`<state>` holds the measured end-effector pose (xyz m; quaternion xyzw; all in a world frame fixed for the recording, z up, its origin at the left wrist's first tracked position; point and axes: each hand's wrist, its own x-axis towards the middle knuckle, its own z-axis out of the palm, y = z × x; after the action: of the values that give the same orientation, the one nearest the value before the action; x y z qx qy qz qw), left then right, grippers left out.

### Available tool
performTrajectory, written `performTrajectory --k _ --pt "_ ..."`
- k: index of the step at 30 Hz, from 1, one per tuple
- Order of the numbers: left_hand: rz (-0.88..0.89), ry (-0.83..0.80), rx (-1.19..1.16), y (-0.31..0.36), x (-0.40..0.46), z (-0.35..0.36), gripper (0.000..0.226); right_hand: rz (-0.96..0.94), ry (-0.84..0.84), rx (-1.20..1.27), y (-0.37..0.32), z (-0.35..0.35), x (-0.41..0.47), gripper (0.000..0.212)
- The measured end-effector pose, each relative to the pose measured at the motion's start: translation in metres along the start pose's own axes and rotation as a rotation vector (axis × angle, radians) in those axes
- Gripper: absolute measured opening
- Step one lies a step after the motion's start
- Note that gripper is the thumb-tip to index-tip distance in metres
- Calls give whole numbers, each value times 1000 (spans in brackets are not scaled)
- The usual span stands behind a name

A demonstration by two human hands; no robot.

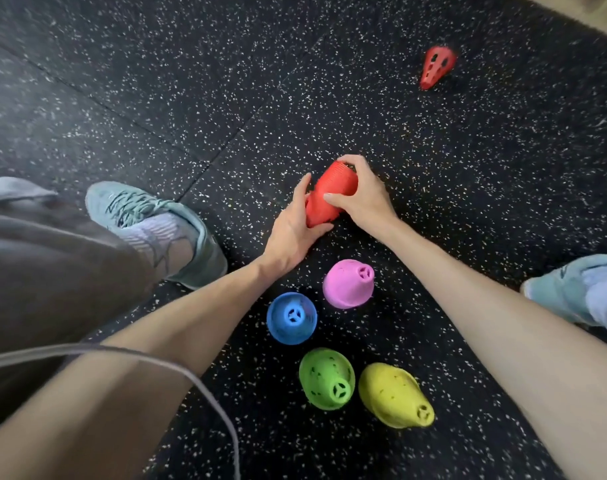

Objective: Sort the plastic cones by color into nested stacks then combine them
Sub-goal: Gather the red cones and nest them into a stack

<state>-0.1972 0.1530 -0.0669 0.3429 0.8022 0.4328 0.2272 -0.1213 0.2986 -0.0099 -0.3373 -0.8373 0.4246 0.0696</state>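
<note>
Both hands hold a red cone stack [331, 195] just above the speckled black floor. My left hand [291, 233] grips its lower end and my right hand [360, 195] wraps its upper end. A lone red cone [436, 66] stands far off at the upper right. Closer to me stand a pink stack [347, 285], a blue stack [291, 318], a green stack [327, 378] and a yellow stack [393, 394], all upright with their tips up.
My left shoe [149, 216] and trouser leg are at the left, my right shoe [575, 289] at the right edge. A grey cable [205, 386] crosses my left forearm. Seams run across the rubber floor [225, 98]. A pale floor strip shows at the top right.
</note>
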Motion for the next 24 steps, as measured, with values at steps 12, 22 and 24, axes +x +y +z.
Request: performTrajectory --k 12,22,24 --pt "315 -2 76 112 -32 -81 105 -241 95 -5 -96 -89 -85 49" --pt "568 -90 138 219 -97 -113 113 -353 227 -113 -161 -171 -204 34" --pt "554 -28 99 238 -94 -112 111 -357 278 -100 -175 -184 -201 30"
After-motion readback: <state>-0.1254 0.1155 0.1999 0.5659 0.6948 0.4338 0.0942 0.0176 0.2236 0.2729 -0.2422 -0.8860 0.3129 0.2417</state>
